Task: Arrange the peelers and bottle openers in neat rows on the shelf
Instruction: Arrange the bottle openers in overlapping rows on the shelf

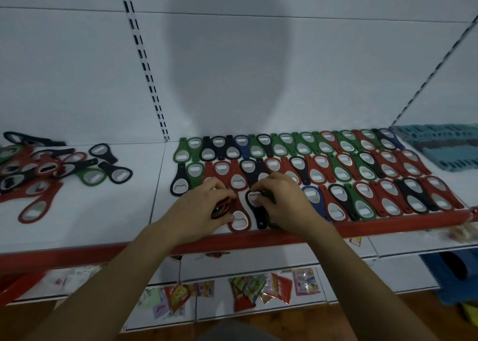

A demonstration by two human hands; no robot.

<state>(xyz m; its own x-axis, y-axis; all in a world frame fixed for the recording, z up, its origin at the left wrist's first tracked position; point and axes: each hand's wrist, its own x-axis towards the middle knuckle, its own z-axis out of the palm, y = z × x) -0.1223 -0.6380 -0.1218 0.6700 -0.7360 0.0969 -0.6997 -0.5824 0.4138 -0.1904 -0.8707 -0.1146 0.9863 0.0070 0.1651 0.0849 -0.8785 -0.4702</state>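
Note:
Red, green, black and blue bottle openers [320,164] lie in three rows on the white shelf [134,211], filling its right half. My left hand [204,208] grips a small stack of openers [221,208], its thumb on a red opener [239,217] lying at the front edge. My right hand [282,198] holds a black opener [256,206] beside the red one, with a green one partly hidden under its fingers. A loose pile of openers [38,170] sits at the shelf's left.
A red rail [375,227] runs along the shelf's front edge. A blue-grey plastic basket [445,146] stands at the far right. Below, a lower shelf carries small coloured packets [261,289]. A slotted upright [144,64] runs up the back panel.

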